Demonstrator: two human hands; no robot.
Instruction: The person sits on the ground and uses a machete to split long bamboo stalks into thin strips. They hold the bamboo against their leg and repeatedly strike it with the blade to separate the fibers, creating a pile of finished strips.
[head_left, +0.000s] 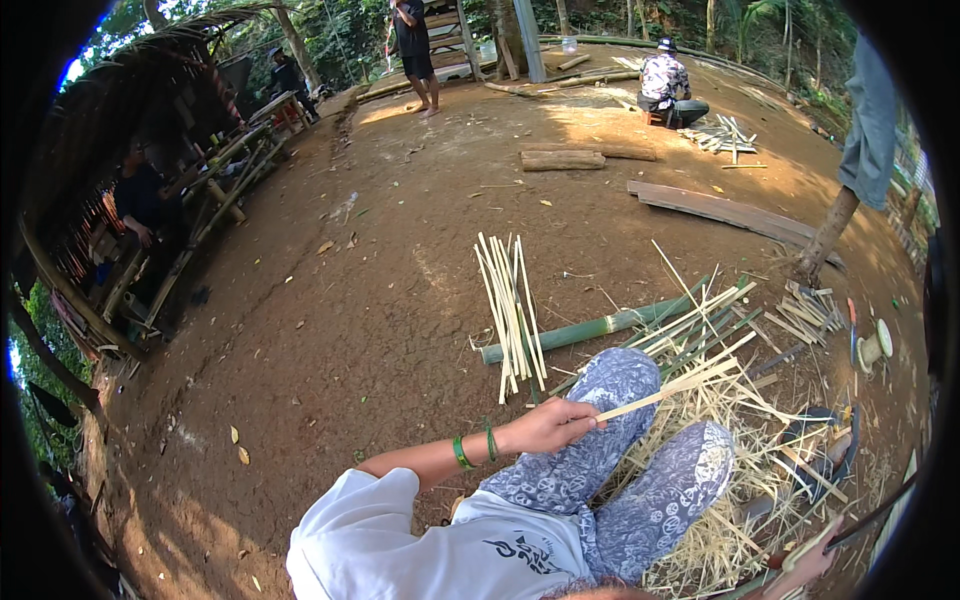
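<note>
Prob. mid strip-thinning: L hand (560, 425) is closed on 1 end of a pale bamboo strip (645, 402), which slants up to the R across the L knee (615, 385), near the shavings (690, 510). Next move prob. calls for a steady L hold w/ the R hand working the strip. L forearm angles across the lap, 2 green bands (461, 453) at the wrist. R hand (805, 568) blurred, lower R; can't tell its grip.

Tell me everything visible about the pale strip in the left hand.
The pale strip is slender and yellowish, like split bamboo. The left hand grips its near end; it looks straight, slanting up and rightward in front of the patterned trousers. Its far end is hard to separate from the pale shavings beyond.
</note>
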